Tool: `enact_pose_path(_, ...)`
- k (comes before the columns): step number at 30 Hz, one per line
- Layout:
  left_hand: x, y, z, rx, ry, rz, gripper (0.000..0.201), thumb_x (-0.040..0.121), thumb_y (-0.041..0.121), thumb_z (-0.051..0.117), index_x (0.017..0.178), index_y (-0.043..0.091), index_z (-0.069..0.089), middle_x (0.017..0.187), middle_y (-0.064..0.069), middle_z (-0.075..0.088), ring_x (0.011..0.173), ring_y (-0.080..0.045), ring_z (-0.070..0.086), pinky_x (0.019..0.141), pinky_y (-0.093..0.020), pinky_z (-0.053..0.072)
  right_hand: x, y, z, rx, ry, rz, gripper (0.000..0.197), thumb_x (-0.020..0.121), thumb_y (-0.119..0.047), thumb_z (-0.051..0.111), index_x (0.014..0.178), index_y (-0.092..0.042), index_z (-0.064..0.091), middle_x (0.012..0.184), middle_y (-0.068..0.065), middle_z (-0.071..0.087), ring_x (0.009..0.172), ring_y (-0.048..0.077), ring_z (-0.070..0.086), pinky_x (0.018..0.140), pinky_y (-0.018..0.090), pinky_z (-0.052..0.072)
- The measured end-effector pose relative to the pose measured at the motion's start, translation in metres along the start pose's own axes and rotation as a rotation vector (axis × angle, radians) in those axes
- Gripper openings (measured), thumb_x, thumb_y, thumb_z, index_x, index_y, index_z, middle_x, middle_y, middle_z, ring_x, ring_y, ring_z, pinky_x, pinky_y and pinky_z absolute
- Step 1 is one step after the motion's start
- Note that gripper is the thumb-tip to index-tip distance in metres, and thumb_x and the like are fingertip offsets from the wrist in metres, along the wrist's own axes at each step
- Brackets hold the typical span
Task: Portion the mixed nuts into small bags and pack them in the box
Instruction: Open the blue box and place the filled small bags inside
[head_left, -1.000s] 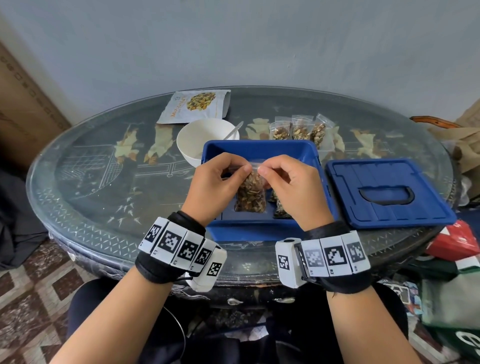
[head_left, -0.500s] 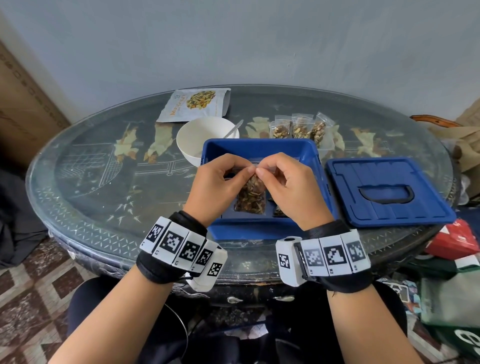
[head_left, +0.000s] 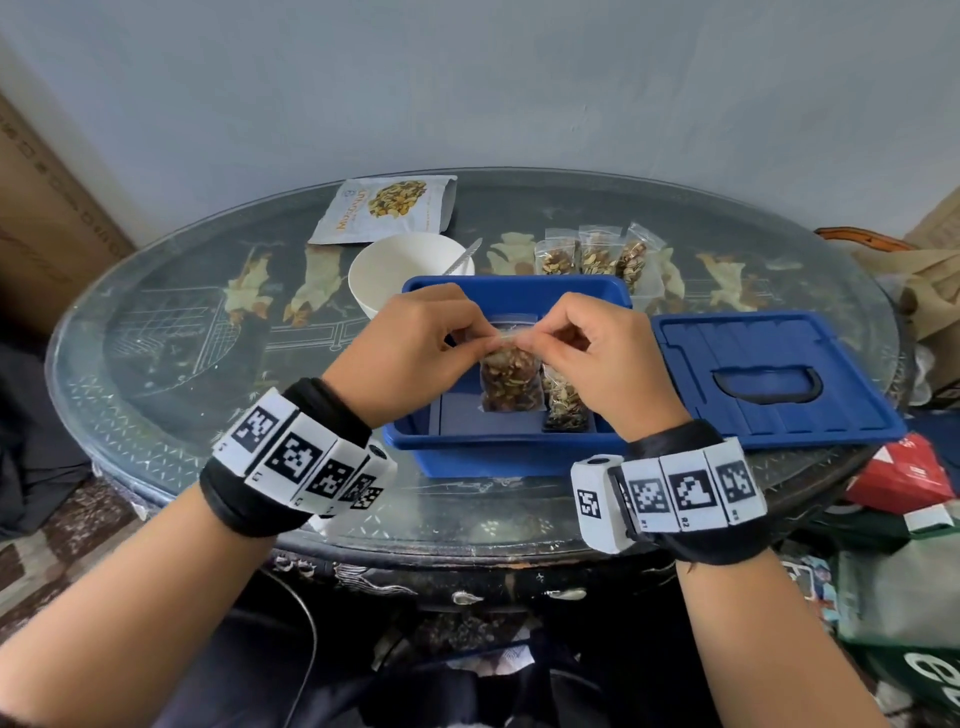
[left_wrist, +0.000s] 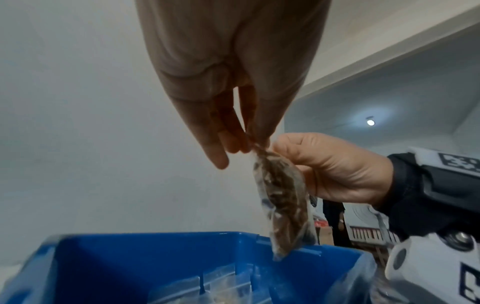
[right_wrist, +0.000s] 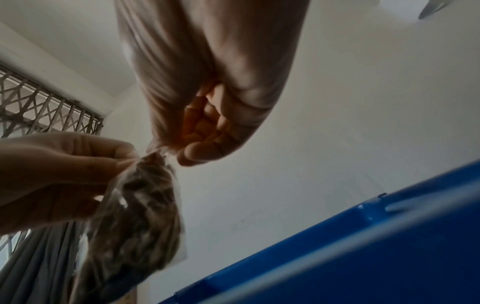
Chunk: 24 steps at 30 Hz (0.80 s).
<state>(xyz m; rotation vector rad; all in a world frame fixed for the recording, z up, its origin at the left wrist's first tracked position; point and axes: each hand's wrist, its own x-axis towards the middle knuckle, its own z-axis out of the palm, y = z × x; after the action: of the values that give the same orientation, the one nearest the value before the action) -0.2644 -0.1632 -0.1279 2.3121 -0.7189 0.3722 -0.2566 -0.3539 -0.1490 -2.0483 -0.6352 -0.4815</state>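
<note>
A small clear bag of mixed nuts (head_left: 510, 379) hangs above the open blue box (head_left: 519, 447). My left hand (head_left: 415, 343) pinches the left end of its top edge and my right hand (head_left: 587, 348) pinches the right end. From the left wrist view the bag (left_wrist: 283, 197) dangles over the box (left_wrist: 155, 257) edge-on; the right wrist view shows the bag (right_wrist: 140, 216) below both pinches. Another filled bag (head_left: 563, 402) stands inside the box at the right. Three filled bags (head_left: 592, 257) stand on the table behind the box.
A white bowl (head_left: 400, 270) with a spoon (head_left: 462, 257) sits behind the box's left corner. The nut packet (head_left: 387, 208) lies flat at the table's far side. The blue lid (head_left: 769, 379) lies to the right of the box. Bags and clutter crowd the floor at right.
Both hands kept pinching the bag's top over the box. Their fingertips drew together at the middle of the seal, then spread a little apart again.
</note>
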Motion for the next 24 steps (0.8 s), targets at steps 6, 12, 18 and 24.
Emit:
enact_pose_path(6, 0.016, 0.001, -0.015, 0.105, -0.137, 0.079, 0.018, 0.08, 0.018, 0.059, 0.076, 0.004, 0.069, 0.069, 0.006, 0.052, 0.058, 0.002, 0.043, 0.062, -0.004, 0.035, 0.008, 0.001, -0.005, -0.01, -0.035, 0.035, 0.024, 0.078, -0.02, 0.074, 0.067, -0.001, 0.064, 0.061, 0.004, 0.062, 0.064, 0.019, 0.056, 0.053, 0.017, 0.042)
enact_pose_path(12, 0.032, -0.004, -0.019, 0.095, -0.192, 0.051, 0.01, 0.081, 0.013, 0.069, 0.075, 0.006, 0.07, 0.065, 0.014, 0.053, 0.056, 0.0, 0.05, 0.062, -0.004, 0.038, 0.014, 0.005, -0.012, -0.008, -0.105, 0.088, 0.019, 0.079, -0.019, 0.072, 0.069, -0.003, 0.069, 0.061, 0.005, 0.066, 0.059, 0.019, 0.059, 0.055, 0.025, 0.047)
enact_pose_path(18, 0.055, -0.001, -0.019, 0.092, -0.41, -0.081, 0.011, 0.085, 0.02, 0.065, 0.089, 0.012, 0.071, 0.081, 0.001, 0.069, 0.073, -0.006, 0.061, 0.07, -0.018, 0.046, 0.025, 0.007, -0.027, 0.005, -0.25, 0.19, 0.013, 0.082, -0.02, 0.07, 0.079, -0.007, 0.07, 0.067, -0.001, 0.066, 0.061, 0.01, 0.06, 0.054, 0.013, 0.045)
enact_pose_path(24, 0.093, 0.0, -0.001, 0.335, -0.7, -0.1, 0.008, 0.087, 0.02, 0.058, 0.091, 0.016, 0.064, 0.08, 0.007, 0.06, 0.073, -0.007, 0.052, 0.061, -0.015, 0.035, 0.055, 0.02, -0.065, -0.147, -0.398, 0.265, 0.022, 0.089, -0.028, 0.06, 0.109, -0.021, 0.067, 0.083, -0.013, 0.066, 0.071, 0.0, 0.064, 0.069, 0.01, 0.05)
